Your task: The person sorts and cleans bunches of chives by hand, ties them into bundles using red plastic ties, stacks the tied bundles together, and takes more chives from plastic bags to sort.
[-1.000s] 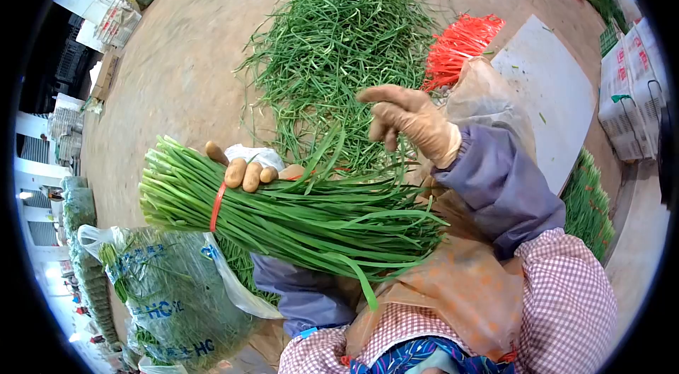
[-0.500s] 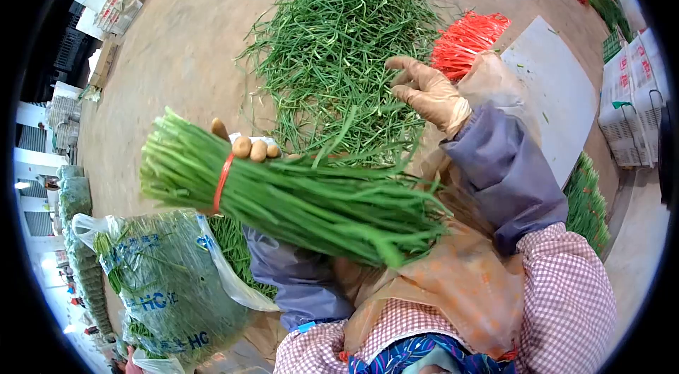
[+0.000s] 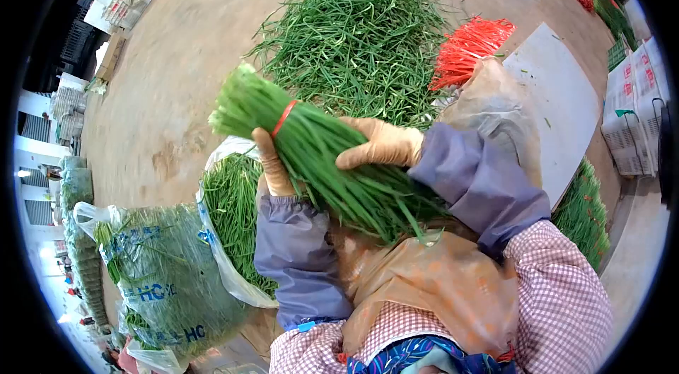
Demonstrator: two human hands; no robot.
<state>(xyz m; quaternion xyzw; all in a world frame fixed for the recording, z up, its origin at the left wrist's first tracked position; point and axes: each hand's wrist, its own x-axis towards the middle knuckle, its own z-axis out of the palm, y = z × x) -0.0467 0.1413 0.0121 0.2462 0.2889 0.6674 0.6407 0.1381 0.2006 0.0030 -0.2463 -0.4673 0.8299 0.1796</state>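
Note:
A thick bundle of green chives [image 3: 322,144] lies slantwise in front of my chest, its pale cut ends up to the left and its leaf tips toward my apron. A red tie [image 3: 285,118] circles it near the cut ends. My left hand [image 3: 273,165], gloved, is closed on the bundle from below, thumb beside the tie and other fingers hidden behind. My gloved right hand [image 3: 382,144] grips the leafy half from the far side, thumb on top. Beyond the bundle, a loose heap of chives [image 3: 353,34] covers the floor.
Red tie strips [image 3: 470,49] lie right of the heap, beside a white board [image 3: 555,84]. At left stand a filled plastic bag [image 3: 170,282] and an open bag of chives [image 3: 237,211]. More chives [image 3: 583,211] and white crates [image 3: 633,105] are at right.
My right hand has come down from above the heap and taken hold of the leafy part. The bundle has shifted right and turned to a steeper slant, cut ends higher.

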